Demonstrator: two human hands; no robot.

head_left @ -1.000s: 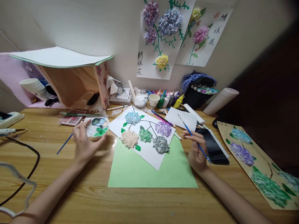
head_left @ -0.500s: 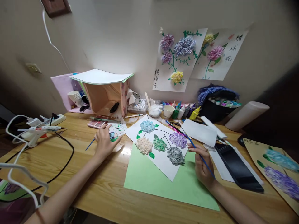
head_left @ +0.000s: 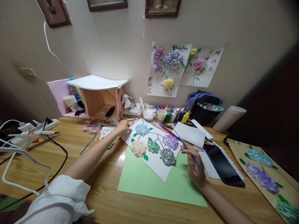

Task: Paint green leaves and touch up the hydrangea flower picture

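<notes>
A white sheet [head_left: 161, 169] with blue, beige, green, purple and grey textured flowers lies angled over green paper [head_left: 149, 186]. My left hand [head_left: 123, 127] reaches to the sheet's upper left corner, near a white pen [head_left: 130, 119]; its fingertips are hard to make out. At the sheet's right edge my right hand [head_left: 194, 163] is closed round a thin blue paintbrush [head_left: 187, 147], beside the purple flower [head_left: 170, 142]. Another blue brush [head_left: 87, 144] rests on the wood at the left, near a paint-smeared paper [head_left: 105, 132].
Paint bottles [head_left: 173, 115], a paper cup [head_left: 162, 115] and a bowl [head_left: 149, 115] line the wall. A black phone [head_left: 223, 166] is at the right. A glue gun [head_left: 30, 135] and cables crowd the left. A box [head_left: 100, 101] stands at the back.
My left hand has moved up and right, from the paint-smeared paper to the white sheet's corner. The view has tilted up and shifted right. My right hand still holds the brush.
</notes>
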